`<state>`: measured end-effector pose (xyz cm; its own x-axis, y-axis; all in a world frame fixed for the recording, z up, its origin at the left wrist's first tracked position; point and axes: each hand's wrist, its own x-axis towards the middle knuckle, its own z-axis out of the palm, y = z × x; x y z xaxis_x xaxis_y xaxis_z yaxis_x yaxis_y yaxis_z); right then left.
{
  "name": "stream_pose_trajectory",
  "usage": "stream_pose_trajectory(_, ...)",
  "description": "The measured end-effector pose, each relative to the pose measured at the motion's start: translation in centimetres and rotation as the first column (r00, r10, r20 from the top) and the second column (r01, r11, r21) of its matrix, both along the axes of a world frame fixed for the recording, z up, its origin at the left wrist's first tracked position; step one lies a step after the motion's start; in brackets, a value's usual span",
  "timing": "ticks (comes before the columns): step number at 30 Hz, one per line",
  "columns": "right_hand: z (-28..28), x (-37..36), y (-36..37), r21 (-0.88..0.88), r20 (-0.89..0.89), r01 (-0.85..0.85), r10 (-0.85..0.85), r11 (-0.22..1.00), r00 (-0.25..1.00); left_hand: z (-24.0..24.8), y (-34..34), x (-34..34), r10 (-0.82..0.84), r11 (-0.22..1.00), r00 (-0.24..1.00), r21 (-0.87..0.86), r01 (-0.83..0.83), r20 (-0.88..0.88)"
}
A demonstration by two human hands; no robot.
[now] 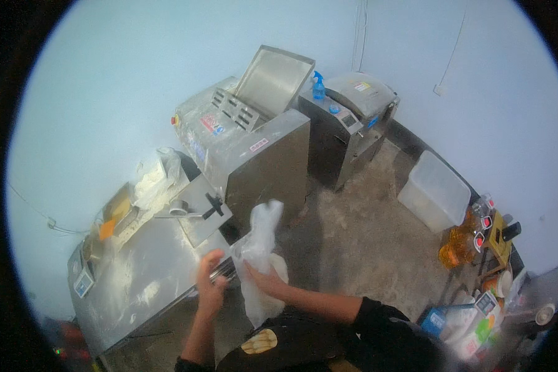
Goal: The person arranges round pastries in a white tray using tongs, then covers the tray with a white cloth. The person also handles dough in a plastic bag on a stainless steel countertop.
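Observation:
A translucent white plastic bag point(261, 232) hangs upright in front of me, beside the near right corner of the metal table. My right hand point(268, 282) is closed on its side, and some of those fingers are hidden against the film. Something pale and rounded point(279, 268) shows at the bag's right side; its kind cannot be made out. To the left of the bag, my left hand point(212, 282) is raised with thumb and fingers apart, holding nothing. It is slightly blurred and close to the table edge.
The floury steel table point(149, 279) carries a flour bag point(157, 186), a metal scoop point(178, 208) and a small scale point(83, 282). Large steel machines point(254, 146) stand behind. On the right floor are a lidded plastic bin point(435, 189) and oil bottles point(459, 245).

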<state>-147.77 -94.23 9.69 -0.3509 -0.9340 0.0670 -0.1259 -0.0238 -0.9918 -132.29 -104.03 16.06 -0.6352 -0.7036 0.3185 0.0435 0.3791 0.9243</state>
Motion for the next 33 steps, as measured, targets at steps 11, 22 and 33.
stream_pose_trajectory(11, 11.9, -10.1, -1.4, 0.148, -0.813, -0.513, 0.399, 0.846, 0.423, -11.8, 6.9, -6.9, -0.205, 0.854, 0.938, 0.519, 0.032, 0.28)
stream_pose_trajectory(22, -0.5, -8.2, -7.8, 0.398, 0.667, -0.917, 0.691, -0.015, 0.278, 0.7, 6.8, -2.9, -0.053, 0.56, 0.804, 0.649, 0.514, -0.592)
stream_pose_trajectory(33, 1.9, 13.9, -13.2, 0.071, 0.441, -0.65, 0.561, 0.756, 0.701, 4.4, 1.9, 17.4, 0.199, 0.876, 0.931, 0.481, -0.028, -0.307)
